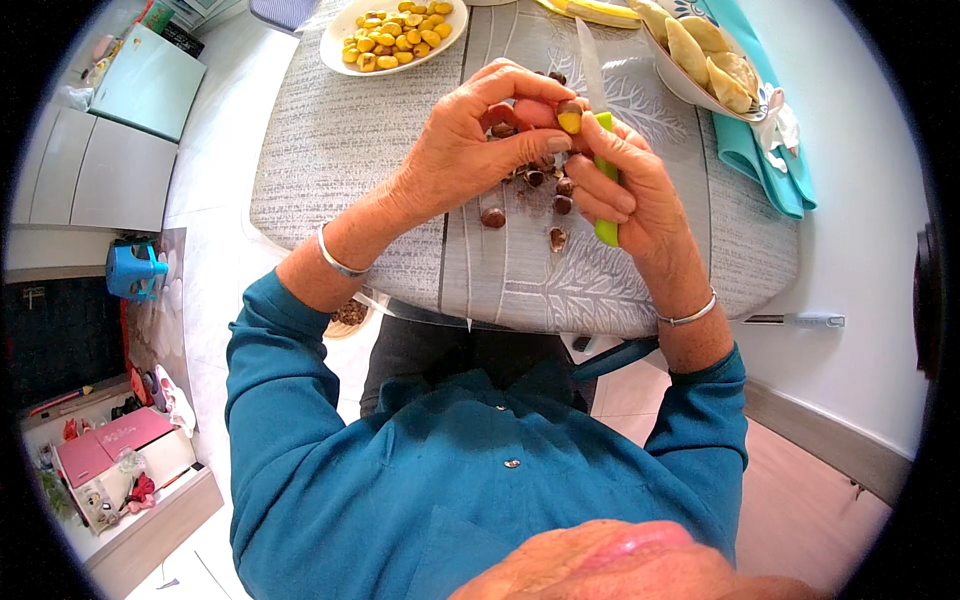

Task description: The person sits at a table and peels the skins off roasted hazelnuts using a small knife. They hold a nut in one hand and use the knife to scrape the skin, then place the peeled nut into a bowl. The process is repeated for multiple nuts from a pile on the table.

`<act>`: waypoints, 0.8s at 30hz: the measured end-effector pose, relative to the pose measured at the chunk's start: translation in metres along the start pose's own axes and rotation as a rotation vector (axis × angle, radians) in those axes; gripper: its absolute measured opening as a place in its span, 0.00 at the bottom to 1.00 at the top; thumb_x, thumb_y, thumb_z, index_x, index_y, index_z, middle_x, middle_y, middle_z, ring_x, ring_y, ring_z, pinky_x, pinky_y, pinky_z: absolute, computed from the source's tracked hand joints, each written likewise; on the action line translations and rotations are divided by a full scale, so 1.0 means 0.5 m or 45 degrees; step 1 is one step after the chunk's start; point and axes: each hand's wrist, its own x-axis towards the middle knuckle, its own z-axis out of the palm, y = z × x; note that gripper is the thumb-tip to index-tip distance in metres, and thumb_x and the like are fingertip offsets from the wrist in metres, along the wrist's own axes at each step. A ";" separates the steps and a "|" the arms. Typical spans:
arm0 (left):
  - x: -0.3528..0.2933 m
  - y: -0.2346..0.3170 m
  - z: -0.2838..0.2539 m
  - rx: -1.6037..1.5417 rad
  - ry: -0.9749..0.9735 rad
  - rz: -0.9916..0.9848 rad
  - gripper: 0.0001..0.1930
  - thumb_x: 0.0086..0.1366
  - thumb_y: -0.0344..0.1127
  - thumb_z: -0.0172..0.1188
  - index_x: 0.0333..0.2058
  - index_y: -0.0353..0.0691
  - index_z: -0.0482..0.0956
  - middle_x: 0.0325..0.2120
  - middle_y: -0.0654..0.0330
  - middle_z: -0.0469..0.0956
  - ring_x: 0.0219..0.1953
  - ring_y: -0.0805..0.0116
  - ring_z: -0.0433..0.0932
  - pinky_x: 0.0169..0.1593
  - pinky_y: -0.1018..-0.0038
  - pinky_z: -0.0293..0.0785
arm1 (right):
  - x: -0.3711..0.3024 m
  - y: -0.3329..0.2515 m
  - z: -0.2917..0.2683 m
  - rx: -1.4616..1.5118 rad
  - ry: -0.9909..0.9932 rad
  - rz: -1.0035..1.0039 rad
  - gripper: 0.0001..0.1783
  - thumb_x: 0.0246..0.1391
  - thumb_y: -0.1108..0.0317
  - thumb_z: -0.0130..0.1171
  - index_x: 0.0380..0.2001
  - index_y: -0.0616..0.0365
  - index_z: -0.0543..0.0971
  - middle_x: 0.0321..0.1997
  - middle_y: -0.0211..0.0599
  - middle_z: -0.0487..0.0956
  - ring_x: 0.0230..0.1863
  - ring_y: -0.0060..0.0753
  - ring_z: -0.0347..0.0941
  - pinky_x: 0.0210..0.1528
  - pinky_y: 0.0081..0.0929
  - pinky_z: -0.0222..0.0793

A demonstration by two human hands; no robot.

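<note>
My left hand [465,130] pinches a chestnut [569,117] between thumb and fingers; its brown shell is partly off and yellow flesh shows. Meeting it over the table, my right hand [645,185] is closed round the green handle of a knife [591,68], whose blade points up and away from me. My right thumb lies close to the chestnut. Beneath both hands are several brown chestnuts [493,218] and bits of shell [557,239], partly hidden by my fingers. At the far left stands a white plate [331,45] of peeled yellow chestnuts [390,40].
A bowl [690,90] of large pale dumpling-shaped pastries [705,55] is at the far right, beside a teal cloth [785,190] and crumpled white tissue [778,130]. A banana [605,13] lies at the far edge. The table [330,150] has a grey patterned cover.
</note>
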 end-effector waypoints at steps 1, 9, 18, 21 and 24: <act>0.001 -0.001 0.000 0.003 -0.001 0.005 0.15 0.60 0.35 0.68 0.46 0.44 0.80 0.42 0.61 0.76 0.42 0.71 0.80 0.44 0.77 0.81 | 0.000 0.001 0.003 0.010 -0.034 0.003 0.12 0.67 0.63 0.51 0.44 0.61 0.73 0.22 0.22 0.69 0.11 0.06 0.52 0.10 0.08 0.47; 0.005 0.008 -0.004 -0.052 -0.027 -0.033 0.15 0.60 0.30 0.67 0.46 0.41 0.78 0.43 0.62 0.74 0.45 0.73 0.77 0.48 0.78 0.77 | 0.001 0.004 0.001 0.097 -0.122 0.001 0.14 0.67 0.62 0.50 0.47 0.62 0.72 0.24 0.23 0.71 0.11 0.06 0.52 0.11 0.08 0.47; 0.006 0.010 -0.009 0.010 -0.022 -0.011 0.13 0.60 0.30 0.68 0.43 0.41 0.80 0.40 0.63 0.76 0.41 0.75 0.79 0.44 0.79 0.79 | 0.000 0.012 0.003 -0.078 0.121 -0.132 0.08 0.64 0.65 0.56 0.42 0.56 0.76 0.18 0.20 0.68 0.10 0.07 0.52 0.11 0.09 0.46; 0.004 0.020 -0.014 -0.018 -0.063 -0.033 0.12 0.61 0.24 0.64 0.44 0.36 0.78 0.42 0.61 0.74 0.45 0.74 0.75 0.48 0.78 0.75 | 0.003 0.012 0.004 -0.108 0.153 -0.119 0.06 0.62 0.66 0.59 0.39 0.54 0.77 0.15 0.18 0.66 0.10 0.07 0.52 0.11 0.10 0.45; 0.000 0.023 -0.015 -0.022 -0.067 -0.031 0.12 0.62 0.21 0.62 0.44 0.34 0.78 0.43 0.59 0.73 0.47 0.74 0.74 0.49 0.78 0.74 | 0.006 0.018 -0.002 -0.124 0.123 -0.180 0.07 0.61 0.67 0.60 0.40 0.56 0.77 0.16 0.19 0.68 0.10 0.07 0.53 0.10 0.09 0.46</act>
